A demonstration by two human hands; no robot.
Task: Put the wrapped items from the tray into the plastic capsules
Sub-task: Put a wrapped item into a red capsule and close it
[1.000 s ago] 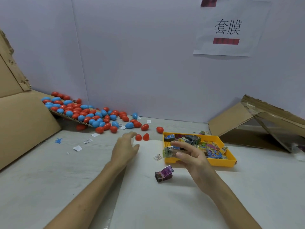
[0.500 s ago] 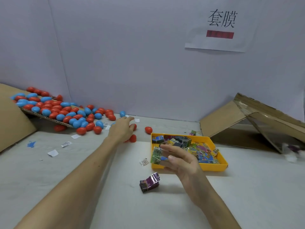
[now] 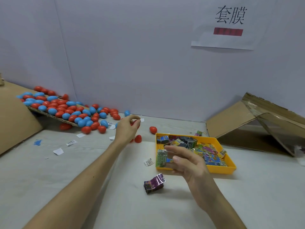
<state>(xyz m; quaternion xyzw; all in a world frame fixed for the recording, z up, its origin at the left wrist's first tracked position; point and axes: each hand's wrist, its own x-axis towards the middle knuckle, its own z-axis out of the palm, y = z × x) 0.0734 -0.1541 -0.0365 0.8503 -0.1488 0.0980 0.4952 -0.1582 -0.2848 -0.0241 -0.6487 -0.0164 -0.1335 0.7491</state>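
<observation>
Closest in, a purple wrapped item [image 3: 154, 183] lies alone on the pale surface [image 3: 82, 187], between the two forearms and just short of the yellow tray [image 3: 221, 170]. Just above it, the right hand [image 3: 186, 162] is raised in front of the tray's near-left corner. Its thumb and fingertips pinch a green wrapped item [image 3: 161, 158], which stands upright, and the other fingers are loosely spread. A small printed label [image 3: 148, 162] lies on the surface just left of that corner. The tray holds a loose heap of more wrapped items [image 3: 206, 151] in yellow, blue, pink and grey.

Further out, the left hand [image 3: 127, 129] is lifted off the surface with its fingers curled round a red capsule [image 3: 134, 123], of which only a sliver shows. A second red piece [image 3: 138, 138] stands on the surface just beside that hand, and another red capsule [image 3: 153, 129] lies near the tray's far-left corner. White paper scraps [image 3: 58, 151] are scattered to the left.

Beyond them, a pile of red and blue capsules [image 3: 66, 109] spills down a tilted cardboard sheet [image 3: 52, 115] toward the hand. A torn cardboard box [image 3: 239, 124] lies at the far right. A paper sign [image 3: 229, 22] hangs on the wall [image 3: 132, 55] behind.
</observation>
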